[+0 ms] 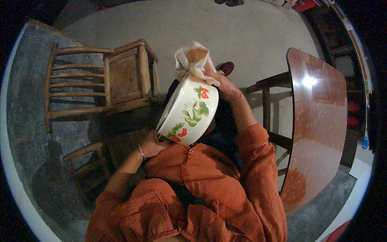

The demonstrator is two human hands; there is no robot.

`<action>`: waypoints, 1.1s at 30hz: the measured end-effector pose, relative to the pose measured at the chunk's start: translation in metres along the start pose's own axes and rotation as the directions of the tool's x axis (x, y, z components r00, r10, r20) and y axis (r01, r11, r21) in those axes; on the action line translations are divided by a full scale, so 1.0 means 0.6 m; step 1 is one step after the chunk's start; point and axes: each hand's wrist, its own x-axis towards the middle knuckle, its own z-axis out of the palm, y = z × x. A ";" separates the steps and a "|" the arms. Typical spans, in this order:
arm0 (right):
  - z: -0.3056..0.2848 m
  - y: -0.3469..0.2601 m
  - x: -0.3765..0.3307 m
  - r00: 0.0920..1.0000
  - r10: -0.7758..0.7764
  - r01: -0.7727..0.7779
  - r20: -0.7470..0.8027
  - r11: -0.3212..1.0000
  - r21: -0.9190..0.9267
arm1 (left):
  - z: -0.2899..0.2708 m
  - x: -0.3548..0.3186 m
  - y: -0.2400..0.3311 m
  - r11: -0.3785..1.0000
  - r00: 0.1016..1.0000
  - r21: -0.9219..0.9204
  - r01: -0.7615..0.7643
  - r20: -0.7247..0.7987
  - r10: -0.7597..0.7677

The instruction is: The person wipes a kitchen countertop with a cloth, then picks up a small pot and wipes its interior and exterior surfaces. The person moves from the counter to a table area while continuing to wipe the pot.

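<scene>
A cream-white enamel pot (193, 113) with printed red and green vegetables is tipped on its side in front of my body. Its opening faces left, so the inside is hidden. My left hand (152, 146), with a bracelet at the wrist, grips the pot's near end low at the rim; some fingers are out of sight behind it. At the far end my right hand (221, 82) is closed on a crumpled whitish cloth (193, 60), which lies against the pot's edge. Part of that hand is covered by the cloth.
A wooden chair (125, 76) stands on the left, with a low wooden stool (86, 159) nearer to me. To the right is a glossy brown table (318, 121) reflecting a light. A dark red shoe (226, 68) shows on the concrete floor (250, 36) past the pot.
</scene>
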 end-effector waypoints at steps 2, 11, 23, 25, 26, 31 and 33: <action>-0.030 0.054 0.033 0.993 -0.068 0.078 0.095 0.992 -0.100 | 0.003 0.003 0.014 0.997 0.997 -0.007 0.082 -0.010 -0.082; -0.017 0.026 -0.008 0.929 -0.356 0.318 -0.101 0.908 -0.274 | 0.005 0.014 0.001 0.978 0.996 -0.188 -0.086 0.006 0.088; 0.200 0.046 -0.150 0.471 -0.805 0.256 0.361 -0.267 -0.929 | -0.015 0.017 0.008 0.690 0.912 -0.597 0.410 0.288 -0.293; 0.212 0.069 -0.151 0.503 -0.763 0.245 0.407 -0.326 -0.913 | -0.010 0.016 -0.020 0.665 0.941 -0.667 0.336 0.272 -0.203; 0.215 0.074 -0.150 0.472 -0.771 0.246 0.428 -0.351 -0.903 | -0.007 0.016 -0.033 0.654 0.948 -0.688 0.315 0.266 -0.176; 0.176 0.003 -0.128 0.523 -0.824 0.234 0.219 -0.108 -0.966 | -0.011 0.016 0.005 0.702 0.899 -0.563 0.437 0.308 -0.312; 0.137 -0.030 -0.103 0.580 -0.811 0.307 0.070 0.138 -0.942 | -0.023 0.027 0.081 0.727 0.848 -0.437 0.530 0.283 -0.448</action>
